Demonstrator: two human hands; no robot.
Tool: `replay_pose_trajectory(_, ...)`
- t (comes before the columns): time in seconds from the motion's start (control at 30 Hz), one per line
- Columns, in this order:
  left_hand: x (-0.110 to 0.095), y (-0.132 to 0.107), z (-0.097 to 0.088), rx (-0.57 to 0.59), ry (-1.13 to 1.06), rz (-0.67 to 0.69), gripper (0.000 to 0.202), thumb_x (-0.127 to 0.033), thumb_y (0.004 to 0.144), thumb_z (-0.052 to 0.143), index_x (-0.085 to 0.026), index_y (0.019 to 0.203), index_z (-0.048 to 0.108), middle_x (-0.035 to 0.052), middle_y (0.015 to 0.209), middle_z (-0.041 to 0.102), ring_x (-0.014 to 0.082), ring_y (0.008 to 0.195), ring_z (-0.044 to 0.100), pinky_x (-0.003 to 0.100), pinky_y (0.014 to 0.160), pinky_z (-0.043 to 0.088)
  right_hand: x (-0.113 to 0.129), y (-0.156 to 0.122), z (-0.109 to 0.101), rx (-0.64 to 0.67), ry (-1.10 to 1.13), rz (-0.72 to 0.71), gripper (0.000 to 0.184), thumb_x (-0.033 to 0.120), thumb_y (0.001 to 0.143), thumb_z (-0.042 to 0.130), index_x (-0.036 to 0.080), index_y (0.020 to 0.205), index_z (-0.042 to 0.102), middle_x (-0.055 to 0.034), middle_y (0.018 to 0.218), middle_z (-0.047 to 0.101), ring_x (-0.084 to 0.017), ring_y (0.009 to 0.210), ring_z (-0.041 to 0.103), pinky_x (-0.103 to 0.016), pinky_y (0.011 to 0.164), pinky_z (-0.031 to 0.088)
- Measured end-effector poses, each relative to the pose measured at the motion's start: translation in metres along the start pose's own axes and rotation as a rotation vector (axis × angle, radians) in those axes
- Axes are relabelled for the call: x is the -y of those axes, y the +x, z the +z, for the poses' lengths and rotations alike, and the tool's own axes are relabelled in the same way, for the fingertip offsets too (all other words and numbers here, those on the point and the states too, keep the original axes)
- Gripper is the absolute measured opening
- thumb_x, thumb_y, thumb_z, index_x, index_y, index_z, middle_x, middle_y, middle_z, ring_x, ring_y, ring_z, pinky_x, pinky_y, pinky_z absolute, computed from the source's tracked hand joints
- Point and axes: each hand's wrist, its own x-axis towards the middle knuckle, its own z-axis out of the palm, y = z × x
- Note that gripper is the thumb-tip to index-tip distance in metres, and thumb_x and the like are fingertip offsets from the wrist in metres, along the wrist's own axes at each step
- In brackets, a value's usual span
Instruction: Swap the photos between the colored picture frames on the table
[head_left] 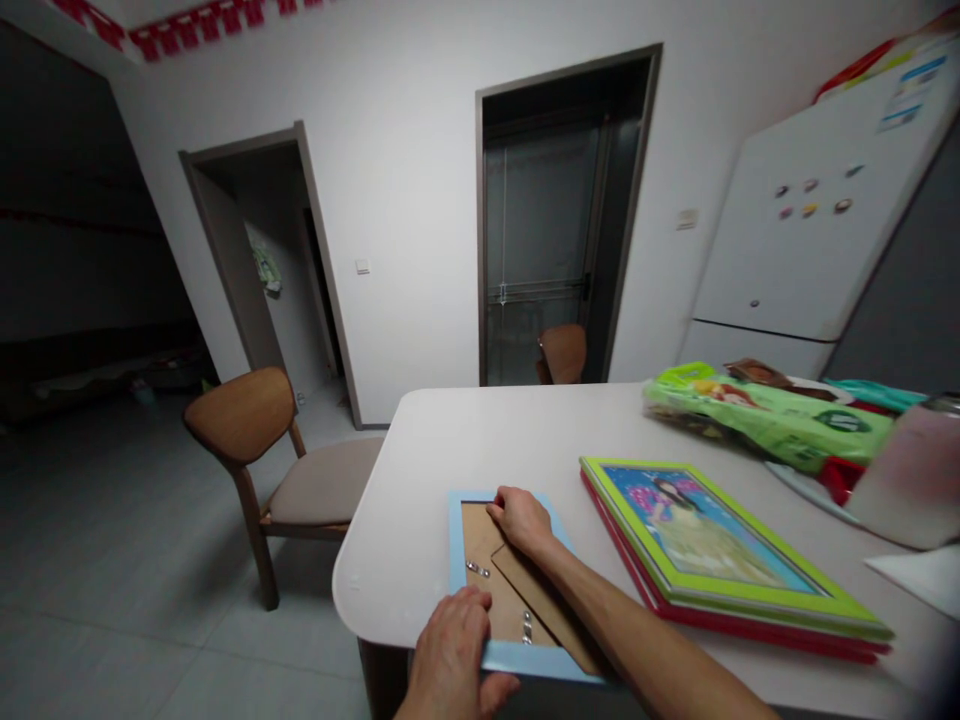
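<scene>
A light blue picture frame (456, 540) lies face down near the table's front edge, its brown backing board (476, 590) showing. Metal turn clips (478, 569) sit on the board, and a brown stand flap (525, 585) lies across it, partly under my right forearm. My left hand (454, 650) grips the frame's near left corner, fingers on top and thumb at the near edge. At the far end, my right hand (523, 520) is closed, its fingers curled down where board and frame meet. What lies under those fingertips is hidden.
Right of my hands lies a stack of green and red picture frames (712, 540), the top one holding a picture of a figure in a dress. Beyond are a green plastic package (780, 415) and a pinkish container (911, 475). A wooden chair (247, 420) stands left of the white table (525, 425).
</scene>
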Motion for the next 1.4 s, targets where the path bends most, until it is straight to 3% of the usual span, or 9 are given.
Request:
replay_pose_trajectory(0.2, -0.003, 0.000, -0.001, 0.016, -0.012, -0.049, 0.062, -0.021, 0.055, 0.067, -0.014, 0.112, 0.043, 0.0139, 0.117, 0.047, 0.0275, 0.109, 0.042, 0.043, 0.093, 0.033, 0.000, 0.003, 0.006, -0.026, 0.006, 0.004, 0.021, 0.030, 0.073, 0.042, 0.018, 0.078, 0.059, -0.0072, 0.079, 0.064, -0.016, 0.073, 0.057, -0.024, 0.056, 0.033)
replay_pose_trajectory(0.37, -0.001, 0.000, -0.001, 0.011, -0.033, -0.065, 0.063, -0.020, 0.054, 0.069, -0.011, 0.111, 0.044, 0.0142, 0.117, 0.048, 0.0265, 0.109, 0.041, 0.040, 0.094, 0.033, 0.003, -0.001, -0.001, -0.031, 0.038, -0.039, 0.023, 0.029, 0.073, 0.042, 0.016, 0.080, 0.059, -0.0081, 0.078, 0.064, -0.015, 0.069, 0.056, -0.024, 0.056, 0.034)
replay_pose_trajectory(0.5, 0.000, -0.001, -0.002, -0.019, -0.064, -0.041, 0.061, -0.020, 0.055, 0.069, -0.012, 0.110, 0.045, 0.0124, 0.116, 0.049, 0.0250, 0.108, 0.042, 0.038, 0.094, 0.034, 0.009, -0.027, -0.013, -0.006, 0.094, -0.207, 0.024, 0.028, 0.075, 0.041, 0.017, 0.079, 0.062, -0.0053, 0.081, 0.063, -0.013, 0.073, 0.054, -0.022, 0.064, 0.034)
replay_pose_trajectory(0.63, 0.002, -0.002, 0.000, -0.025, -0.071, -0.022, 0.061, -0.021, 0.056, 0.069, -0.013, 0.111, 0.044, 0.0110, 0.116, 0.049, 0.0238, 0.108, 0.042, 0.038, 0.094, 0.033, 0.018, -0.058, -0.020, 0.090, 0.151, -0.402, 0.020, 0.024, 0.070, 0.047, 0.021, 0.068, 0.066, -0.0010, 0.070, 0.062, -0.011, 0.068, 0.053, -0.020, 0.063, 0.033)
replay_pose_trajectory(0.77, 0.005, -0.001, 0.001, -0.026, -0.066, 0.002, 0.060, -0.020, 0.056, 0.069, -0.015, 0.110, 0.043, 0.0105, 0.116, 0.049, 0.0233, 0.108, 0.042, 0.039, 0.094, 0.033, 0.022, -0.068, -0.018, 0.121, 0.191, -0.480, 0.019, 0.016, 0.067, 0.047, 0.020, 0.063, 0.066, -0.0015, 0.065, 0.061, -0.012, 0.065, 0.051, -0.021, 0.063, 0.033)
replay_pose_trajectory(0.9, -0.001, 0.002, 0.003, -0.007, -0.031, 0.001, 0.059, -0.019, 0.054, 0.069, -0.014, 0.108, 0.044, 0.0118, 0.115, 0.048, 0.0246, 0.108, 0.041, 0.042, 0.094, 0.032, 0.023, -0.066, -0.014, 0.108, 0.222, -0.479, 0.019, 0.015, 0.067, 0.047, 0.020, 0.063, 0.065, -0.0012, 0.065, 0.062, -0.012, 0.066, 0.051, -0.022, 0.066, 0.034)
replay_pose_trajectory(1.03, -0.014, 0.009, 0.010, 0.015, 0.074, -0.026, 0.053, -0.018, 0.050, 0.070, -0.016, 0.098, 0.049, 0.0125, 0.119, 0.045, 0.0293, 0.113, 0.035, 0.053, 0.096, 0.020, 0.019, -0.064, -0.017, 0.082, 0.259, -0.456, 0.020, 0.018, 0.069, 0.045, 0.019, 0.068, 0.066, -0.0027, 0.070, 0.062, -0.013, 0.070, 0.053, -0.023, 0.068, 0.036)
replay_pose_trajectory(1.2, -0.010, 0.013, 0.008, 0.045, 0.123, -0.011, 0.038, -0.010, 0.054, 0.063, -0.017, 0.089, 0.050, 0.0108, 0.121, 0.044, 0.0256, 0.115, 0.035, 0.052, 0.097, 0.017, -0.010, -0.060, -0.036, -0.108, 0.442, -0.233, 0.027, 0.023, 0.074, 0.040, 0.016, 0.089, 0.061, -0.0057, 0.087, 0.063, -0.014, 0.079, 0.055, -0.023, 0.072, 0.039)
replay_pose_trajectory(1.4, -0.005, 0.011, 0.003, 0.069, 0.100, 0.009, 0.037, -0.015, 0.052, 0.066, -0.019, 0.085, 0.050, 0.0084, 0.121, 0.044, 0.0253, 0.114, 0.036, 0.053, 0.096, 0.017, -0.021, -0.040, -0.033, -0.019, 0.219, -0.141, 0.024, 0.025, 0.073, 0.041, 0.020, 0.074, 0.065, -0.0035, 0.076, 0.066, -0.013, 0.070, 0.057, -0.021, 0.062, 0.037)
